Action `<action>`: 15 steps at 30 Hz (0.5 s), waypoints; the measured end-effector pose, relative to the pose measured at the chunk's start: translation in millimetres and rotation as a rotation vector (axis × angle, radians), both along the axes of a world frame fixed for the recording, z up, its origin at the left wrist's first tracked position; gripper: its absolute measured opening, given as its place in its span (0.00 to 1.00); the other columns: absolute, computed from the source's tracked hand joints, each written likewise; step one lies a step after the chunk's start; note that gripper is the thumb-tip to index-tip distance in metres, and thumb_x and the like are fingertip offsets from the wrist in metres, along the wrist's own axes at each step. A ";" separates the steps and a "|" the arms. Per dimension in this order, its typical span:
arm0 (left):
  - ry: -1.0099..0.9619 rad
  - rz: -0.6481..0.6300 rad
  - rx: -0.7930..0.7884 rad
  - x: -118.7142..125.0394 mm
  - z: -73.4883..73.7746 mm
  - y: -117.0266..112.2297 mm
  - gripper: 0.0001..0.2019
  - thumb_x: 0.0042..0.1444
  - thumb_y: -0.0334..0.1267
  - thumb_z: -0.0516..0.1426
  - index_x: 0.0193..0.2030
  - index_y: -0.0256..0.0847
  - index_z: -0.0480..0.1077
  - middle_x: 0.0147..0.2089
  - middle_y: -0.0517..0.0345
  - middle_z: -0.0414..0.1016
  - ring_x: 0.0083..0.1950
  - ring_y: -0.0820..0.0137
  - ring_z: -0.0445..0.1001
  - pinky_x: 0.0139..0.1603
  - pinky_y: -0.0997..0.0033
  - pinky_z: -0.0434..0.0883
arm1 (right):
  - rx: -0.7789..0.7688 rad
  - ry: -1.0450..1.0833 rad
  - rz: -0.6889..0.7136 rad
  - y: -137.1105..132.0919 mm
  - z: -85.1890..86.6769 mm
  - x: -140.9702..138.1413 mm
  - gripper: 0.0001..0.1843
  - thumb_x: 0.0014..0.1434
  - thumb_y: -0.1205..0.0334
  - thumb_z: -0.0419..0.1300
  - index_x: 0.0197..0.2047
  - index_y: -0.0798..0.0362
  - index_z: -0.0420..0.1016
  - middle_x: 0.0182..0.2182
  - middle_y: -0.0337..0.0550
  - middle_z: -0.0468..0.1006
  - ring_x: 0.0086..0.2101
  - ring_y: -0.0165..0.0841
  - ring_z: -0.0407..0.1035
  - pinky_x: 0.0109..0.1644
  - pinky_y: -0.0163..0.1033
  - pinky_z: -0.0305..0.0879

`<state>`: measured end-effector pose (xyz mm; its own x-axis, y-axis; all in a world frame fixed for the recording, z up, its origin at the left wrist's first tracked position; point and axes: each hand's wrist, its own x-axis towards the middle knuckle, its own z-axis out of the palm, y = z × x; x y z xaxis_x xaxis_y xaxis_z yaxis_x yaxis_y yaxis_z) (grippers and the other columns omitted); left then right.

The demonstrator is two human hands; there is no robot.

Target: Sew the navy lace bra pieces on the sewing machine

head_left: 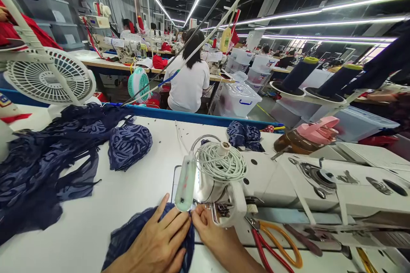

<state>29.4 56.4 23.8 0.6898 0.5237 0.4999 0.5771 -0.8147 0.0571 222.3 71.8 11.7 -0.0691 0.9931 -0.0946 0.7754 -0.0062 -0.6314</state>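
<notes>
A navy patterned fabric piece [120,239] lies on the white table beside the sewing machine [265,179]. My left hand [163,236] rests flat on this fabric, fingers stretched toward the needle area. Close to the machine's head, my right hand [208,226] has its thumb and fingers pinched together at the fabric's edge; what lies between the fingertips is hidden. A pale lamp [185,183] on a flexible neck hangs just above both hands and covers the needle area. Coiled pale cord [222,162] sits on the machine head.
Scissors [275,243] with red and orange handles lie right of my right hand. Navy fabric strips [48,162] and a stack of cut pieces [130,145] cover the left. A white fan [51,74] stands behind them. Thread cones [299,74] are at right. A person [188,79] sits ahead.
</notes>
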 end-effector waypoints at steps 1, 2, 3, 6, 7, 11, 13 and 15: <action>-0.008 -0.002 0.013 -0.4 -1.7 0.6 0.17 0.67 0.38 0.50 0.59 0.35 0.70 0.55 0.52 0.78 0.60 0.61 0.70 0.75 0.51 0.39 | 0.014 -0.032 0.008 -2.0 -0.5 2.6 0.11 0.60 0.58 0.56 0.29 0.49 0.76 0.28 0.47 0.76 0.34 0.44 0.69 0.40 0.45 0.57; -0.009 0.000 0.015 -1.0 -3.3 0.8 0.17 0.67 0.37 0.51 0.59 0.35 0.70 0.56 0.52 0.78 0.61 0.61 0.70 0.74 0.53 0.44 | 0.022 -0.067 0.023 -4.2 -1.3 6.5 0.10 0.59 0.59 0.56 0.33 0.49 0.79 0.30 0.49 0.78 0.34 0.46 0.70 0.40 0.45 0.57; -0.002 0.000 0.008 -1.6 -4.7 0.7 0.18 0.66 0.37 0.52 0.59 0.35 0.70 0.57 0.51 0.78 0.62 0.61 0.69 0.73 0.54 0.48 | 0.032 -0.114 0.052 -6.4 -2.2 11.3 0.10 0.58 0.61 0.57 0.36 0.49 0.81 0.32 0.51 0.80 0.35 0.47 0.70 0.40 0.46 0.58; 0.032 0.012 -0.040 -2.3 -8.8 -0.8 0.18 0.66 0.37 0.53 0.60 0.34 0.69 0.56 0.50 0.78 0.61 0.61 0.71 0.71 0.56 0.53 | 0.126 -0.282 0.199 -12.0 -7.1 27.8 0.15 0.59 0.66 0.55 0.43 0.48 0.83 0.40 0.52 0.83 0.38 0.48 0.73 0.41 0.45 0.60; 0.020 0.016 -0.039 -2.1 -10.7 -1.0 0.18 0.67 0.38 0.52 0.59 0.34 0.70 0.55 0.49 0.78 0.59 0.61 0.73 0.72 0.55 0.52 | 0.171 -0.318 0.246 -13.1 -9.9 32.5 0.16 0.60 0.67 0.55 0.45 0.46 0.83 0.41 0.51 0.83 0.39 0.47 0.73 0.41 0.44 0.61; -0.054 0.031 0.009 -0.1 -19.4 1.4 0.17 0.66 0.41 0.53 0.57 0.35 0.72 0.51 0.50 0.80 0.55 0.62 0.75 0.72 0.55 0.52 | 0.240 -0.246 0.300 -13.4 -25.7 39.1 0.15 0.64 0.60 0.56 0.49 0.43 0.81 0.35 0.48 0.82 0.36 0.44 0.74 0.39 0.42 0.63; -0.064 0.017 0.042 0.6 -22.3 3.7 0.17 0.66 0.41 0.54 0.56 0.34 0.72 0.52 0.51 0.80 0.57 0.63 0.74 0.72 0.59 0.52 | 0.229 -0.154 0.233 -13.0 -34.3 36.1 0.14 0.65 0.55 0.57 0.48 0.44 0.81 0.32 0.48 0.81 0.33 0.43 0.73 0.40 0.43 0.64; -0.092 0.012 0.070 1.2 -23.7 5.3 0.17 0.66 0.40 0.53 0.56 0.34 0.72 0.52 0.51 0.80 0.57 0.64 0.74 0.73 0.61 0.51 | 0.192 -0.032 0.139 -14.0 -42.1 32.4 0.15 0.64 0.50 0.58 0.46 0.46 0.81 0.29 0.48 0.79 0.32 0.42 0.72 0.41 0.43 0.66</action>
<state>30.6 61.7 0.2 0.6334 0.4932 0.5962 0.5819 -0.8115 0.0531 254.7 57.8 -30.4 -0.2064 0.9742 0.0907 0.7799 0.2198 -0.5860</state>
